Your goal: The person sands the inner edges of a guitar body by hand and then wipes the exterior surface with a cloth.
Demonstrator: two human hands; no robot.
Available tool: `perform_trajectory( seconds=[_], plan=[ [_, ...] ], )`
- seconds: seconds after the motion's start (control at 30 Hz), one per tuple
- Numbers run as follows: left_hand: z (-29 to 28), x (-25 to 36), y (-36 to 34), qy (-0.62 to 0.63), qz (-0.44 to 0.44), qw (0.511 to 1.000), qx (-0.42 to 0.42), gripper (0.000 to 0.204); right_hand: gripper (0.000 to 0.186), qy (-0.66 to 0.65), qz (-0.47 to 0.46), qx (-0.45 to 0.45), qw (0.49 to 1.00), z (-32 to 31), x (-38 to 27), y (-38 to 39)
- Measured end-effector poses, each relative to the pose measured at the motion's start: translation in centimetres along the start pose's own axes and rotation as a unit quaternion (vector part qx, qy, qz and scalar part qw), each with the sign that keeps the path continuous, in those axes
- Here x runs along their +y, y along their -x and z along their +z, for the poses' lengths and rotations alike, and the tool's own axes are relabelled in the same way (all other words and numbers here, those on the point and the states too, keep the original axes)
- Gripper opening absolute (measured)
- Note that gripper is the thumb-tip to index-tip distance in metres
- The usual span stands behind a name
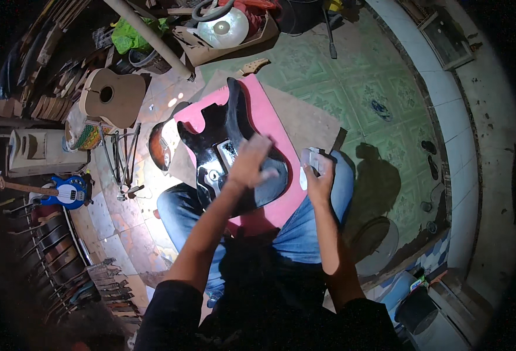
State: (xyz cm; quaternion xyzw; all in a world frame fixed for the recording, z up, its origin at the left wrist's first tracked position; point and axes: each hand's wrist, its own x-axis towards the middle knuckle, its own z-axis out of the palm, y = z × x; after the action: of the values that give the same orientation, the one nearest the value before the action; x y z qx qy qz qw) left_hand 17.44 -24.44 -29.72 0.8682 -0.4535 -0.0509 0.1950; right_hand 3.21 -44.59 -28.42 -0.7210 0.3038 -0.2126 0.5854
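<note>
A glossy black electric guitar body (208,131) lies on a pink board (284,149) between my jeans-clad legs, its right side looking duller. My left hand (251,161) is over the middle-right of the body, palm down with fingers spread and slightly blurred; I cannot tell whether it presses on the surface. My right hand (322,181), just off the body's right edge, grips a small pale grey object (314,158), perhaps a block, above the board.
A cardboard sheet (319,123) lies beneath the board. Around me are an acoustic guitar body (112,96), a sunburst body (160,152), metal stands (120,169), a blue bass (68,193), a cluttered box (205,52), sandals (381,110) and racked wooden parts (59,257).
</note>
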Motion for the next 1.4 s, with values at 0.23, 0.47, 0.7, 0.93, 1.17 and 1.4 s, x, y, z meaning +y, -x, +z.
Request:
perform_trajectory(
  seconds=[0.23, 0.47, 0.7, 0.93, 1.17, 1.4],
  plan=[
    [-0.6, -6.2, -2.6, -0.137, -0.207, 0.965, 0.083, 0.077, 0.043, -0.006, 0.011, -0.011, 1.000, 1.0, -0.1, -0.4],
    [2.7, 9.3, 2.7, 0.017, -0.033, 0.998, -0.053, 0.074, 0.041, -0.103, 0.008, -0.019, 0.994, 0.7, 1.0, -1.0],
    [1.4, 11.6, 6.0, 0.451, -0.172, 0.871, 0.094, 0.040, 0.046, -0.500, 0.318, -0.236, 0.770, -2.1, -1.0, 0.9],
    [-3.6, 9.8, 8.8, 0.508, -0.197, 0.826, 0.143, 0.036, 0.065, -0.541, 0.389, -0.334, 0.667, 0.3, -3.4, 6.8],
    [-4.0, 6.5, 12.6, 0.483, -0.177, 0.855, 0.071, 0.035, 0.051, -0.389, 0.406, -0.350, 0.749, 1.1, -3.9, 9.8],
    [-7.0, 2.7, 16.2, -0.054, -0.217, 0.970, -0.098, 0.113, 0.032, -0.252, 0.291, -0.328, 0.863, 0.6, -3.7, 6.4]
  ],
)
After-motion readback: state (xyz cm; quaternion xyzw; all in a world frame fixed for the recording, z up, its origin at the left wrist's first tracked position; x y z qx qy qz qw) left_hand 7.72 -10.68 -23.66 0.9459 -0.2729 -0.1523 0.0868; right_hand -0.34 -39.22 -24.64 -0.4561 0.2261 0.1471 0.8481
